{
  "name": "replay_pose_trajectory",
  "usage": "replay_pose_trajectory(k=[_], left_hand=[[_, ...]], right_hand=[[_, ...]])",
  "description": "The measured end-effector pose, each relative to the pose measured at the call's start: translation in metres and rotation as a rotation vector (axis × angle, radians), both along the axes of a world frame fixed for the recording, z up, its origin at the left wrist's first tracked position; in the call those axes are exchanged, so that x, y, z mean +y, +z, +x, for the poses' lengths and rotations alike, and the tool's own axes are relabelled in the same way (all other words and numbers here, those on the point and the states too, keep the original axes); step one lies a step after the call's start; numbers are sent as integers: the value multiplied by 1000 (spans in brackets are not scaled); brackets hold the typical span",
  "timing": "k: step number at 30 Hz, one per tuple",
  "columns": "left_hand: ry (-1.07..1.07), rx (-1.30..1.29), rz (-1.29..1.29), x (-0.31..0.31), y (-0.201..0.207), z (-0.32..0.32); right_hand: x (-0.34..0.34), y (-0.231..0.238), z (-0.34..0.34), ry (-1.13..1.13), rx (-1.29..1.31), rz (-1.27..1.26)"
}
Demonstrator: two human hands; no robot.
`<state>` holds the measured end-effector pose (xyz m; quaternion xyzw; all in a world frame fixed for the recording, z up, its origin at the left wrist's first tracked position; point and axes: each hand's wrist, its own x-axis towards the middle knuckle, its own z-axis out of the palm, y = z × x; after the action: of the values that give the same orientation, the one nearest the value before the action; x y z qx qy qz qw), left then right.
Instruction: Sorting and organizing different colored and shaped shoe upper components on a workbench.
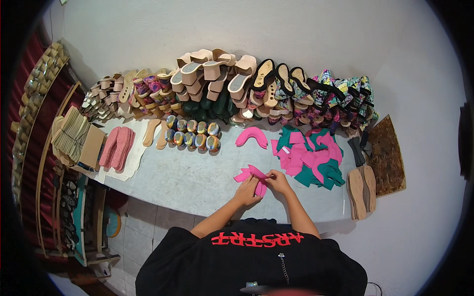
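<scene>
Pale walls [123, 34] surround a light grey bench [212, 167], seen from above, with a person in a black shirt [207, 266] with red lettering leaning over its near edge. Bright pink pieces [256, 172], flat and overlapping, are held just above the near part of the bench, right of its middle. The left hand [247, 191] is closed on them from the lower left; some pink sticks out to the left beyond its fingers, and another strip shows between the two hands. The right hand [279, 181] has its fingers drawn together, pinching the right edge of the pink; exactly how each fingertip sits is too small to tell.

Beyond the hands lies an arched pink stack [253, 132], and to its right a loose pile of pink and teal cut pieces [301, 153]. Tan sole shapes [363, 190] rest at the right end, near a stained brown board [387, 155]. Toward the left are two rows of small multicoloured blocks [190, 140], tan insoles [150, 132] and reddish soles [118, 148]. Along the back wall, sandals [212, 69] are heaped in beige, black and floral patterns.
</scene>
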<state>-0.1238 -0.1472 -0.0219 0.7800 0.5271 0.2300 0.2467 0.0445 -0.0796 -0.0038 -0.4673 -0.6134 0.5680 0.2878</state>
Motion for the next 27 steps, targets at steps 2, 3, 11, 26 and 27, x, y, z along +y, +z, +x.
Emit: replay_pose_trajectory(k=[2,3,11,26,27], left_hand=[[-7,43,-10,-1,1,0],[-21,75,-29,-1,-1,-1],[-28,73,-55,5,5,-2],[219,-440,-97,12,18,-2],[259,-570,-117,12,15,-3]], right_hand=[[-1,5,2,12,-15,5],[-2,8,1,27,-31,10],[2,12,-5,-136,70,-98],[-2,-13,-23,-295,-26,49],[-5,-15,-24,-254,-104,108]])
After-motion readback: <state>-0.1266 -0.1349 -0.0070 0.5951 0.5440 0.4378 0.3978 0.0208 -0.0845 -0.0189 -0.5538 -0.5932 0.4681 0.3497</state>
